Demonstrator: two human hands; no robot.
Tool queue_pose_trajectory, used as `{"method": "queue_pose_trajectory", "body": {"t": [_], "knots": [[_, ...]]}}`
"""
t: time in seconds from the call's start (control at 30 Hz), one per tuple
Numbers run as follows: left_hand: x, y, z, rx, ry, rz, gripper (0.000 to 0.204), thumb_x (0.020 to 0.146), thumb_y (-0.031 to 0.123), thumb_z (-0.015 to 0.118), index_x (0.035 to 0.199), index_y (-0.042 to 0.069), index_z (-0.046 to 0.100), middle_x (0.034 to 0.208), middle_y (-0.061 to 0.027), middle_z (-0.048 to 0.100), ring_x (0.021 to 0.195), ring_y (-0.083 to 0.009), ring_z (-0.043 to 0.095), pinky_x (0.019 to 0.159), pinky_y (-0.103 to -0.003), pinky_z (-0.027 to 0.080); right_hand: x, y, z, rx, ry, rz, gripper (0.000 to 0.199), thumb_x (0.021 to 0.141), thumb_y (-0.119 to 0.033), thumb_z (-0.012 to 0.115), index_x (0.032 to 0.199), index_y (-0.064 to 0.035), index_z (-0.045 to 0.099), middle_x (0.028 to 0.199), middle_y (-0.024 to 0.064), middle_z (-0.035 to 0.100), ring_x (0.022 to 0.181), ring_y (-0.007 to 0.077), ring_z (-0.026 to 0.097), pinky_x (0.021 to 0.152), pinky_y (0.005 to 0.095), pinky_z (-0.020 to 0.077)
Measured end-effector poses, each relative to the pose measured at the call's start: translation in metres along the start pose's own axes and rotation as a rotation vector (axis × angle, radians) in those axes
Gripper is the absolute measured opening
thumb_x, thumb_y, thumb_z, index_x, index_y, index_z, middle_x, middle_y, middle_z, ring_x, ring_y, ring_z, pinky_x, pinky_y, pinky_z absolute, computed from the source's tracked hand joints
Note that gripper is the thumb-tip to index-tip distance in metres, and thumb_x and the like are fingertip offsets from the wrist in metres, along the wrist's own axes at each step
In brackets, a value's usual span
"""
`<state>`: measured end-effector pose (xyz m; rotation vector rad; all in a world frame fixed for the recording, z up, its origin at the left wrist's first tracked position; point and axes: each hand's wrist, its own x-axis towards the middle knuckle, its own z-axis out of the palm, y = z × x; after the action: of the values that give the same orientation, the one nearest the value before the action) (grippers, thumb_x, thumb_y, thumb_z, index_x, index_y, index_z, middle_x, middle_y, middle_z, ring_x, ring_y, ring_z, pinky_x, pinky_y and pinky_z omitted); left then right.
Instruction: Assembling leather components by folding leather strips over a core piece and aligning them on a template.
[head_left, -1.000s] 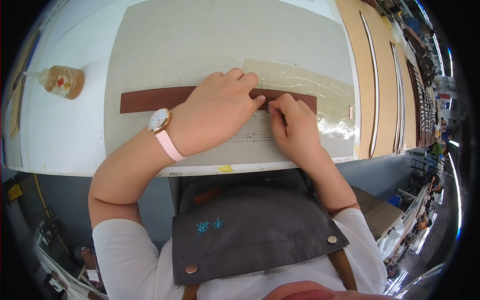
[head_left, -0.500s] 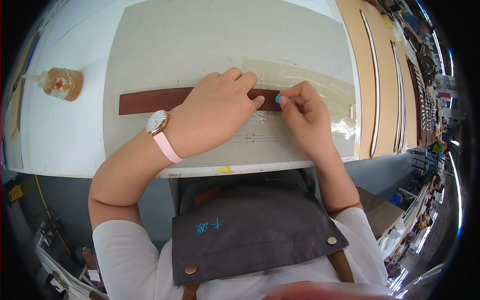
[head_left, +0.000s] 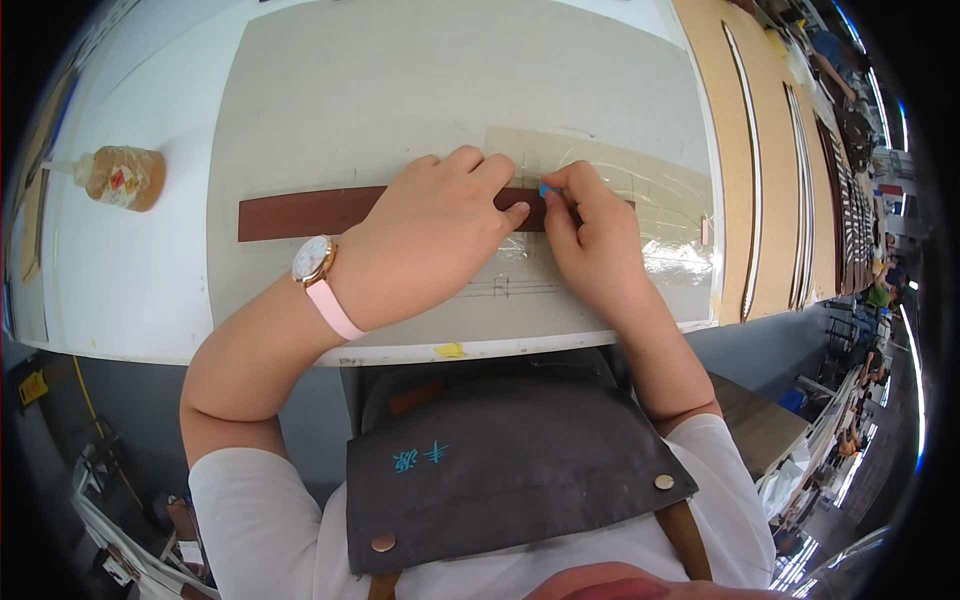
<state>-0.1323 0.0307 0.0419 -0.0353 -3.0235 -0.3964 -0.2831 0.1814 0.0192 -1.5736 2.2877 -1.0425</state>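
Note:
A long brown strip that looks like leather [head_left: 300, 213] lies across the grey mat [head_left: 360, 90], running left to right under both hands. My left hand [head_left: 430, 240] rests palm down over its middle, fingers apart and slightly bent, pressing on it. Between the thumb and fingers of my right hand [head_left: 600, 230] is a small blue piece [head_left: 545, 189], pinched at the strip's upper edge; its full shape is hidden. The strip's right end shows just past my right fingers.
A clear plastic sheet with drawn lines [head_left: 660, 185] lies under the strip's right part. At the left stands a squeeze bottle of amber liquid [head_left: 125, 180]. Long thin strips [head_left: 745, 180] lie on the tan board at the right. A yellow scrap [head_left: 450, 350] sits on the front edge.
My right hand has slid left along the strip with the blue piece, baring the strip's right end. My left hand stays on the strip. The whole view has shifted slightly.

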Motion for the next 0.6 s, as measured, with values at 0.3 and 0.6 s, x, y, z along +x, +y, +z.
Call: {"method": "queue_pose_trajectory", "body": {"t": [0.3, 0.6], "knots": [[0.0, 0.002, -0.001, 0.017, -0.027, -0.024, 0.031, 0.092, 0.013, 0.064, 0.12, 0.01, 0.077, 0.121, -0.0088, 0.063, 0.111, -0.0259, 0.059, 0.091, -0.037, 0.052, 0.003, -0.008, 0.003, -0.167, -0.04, -0.082, 0.009, 0.093, -0.001, 0.062, 0.1, -0.0017, 0.056, 0.081, 0.0194, 0.066, 0.075, 0.0407, 0.064, 0.066, 0.0485, 0.0507], [0.001, -0.006, -0.001, -0.028, 0.031, 0.021, 0.031, 0.091, 0.012, 0.066, 0.12, 0.01, 0.076, 0.119, -0.0102, 0.063, 0.105, -0.0265, 0.061, 0.087, -0.037, 0.052, 0.001, 0.001, -0.018, 0.416, 0.103, 0.297, 0.011, 0.102, -0.004, 0.058, 0.111, -0.001, 0.061, 0.077, 0.0068, 0.063, 0.07, 0.0117, 0.056, 0.065, 0.0282, 0.0458]]}}
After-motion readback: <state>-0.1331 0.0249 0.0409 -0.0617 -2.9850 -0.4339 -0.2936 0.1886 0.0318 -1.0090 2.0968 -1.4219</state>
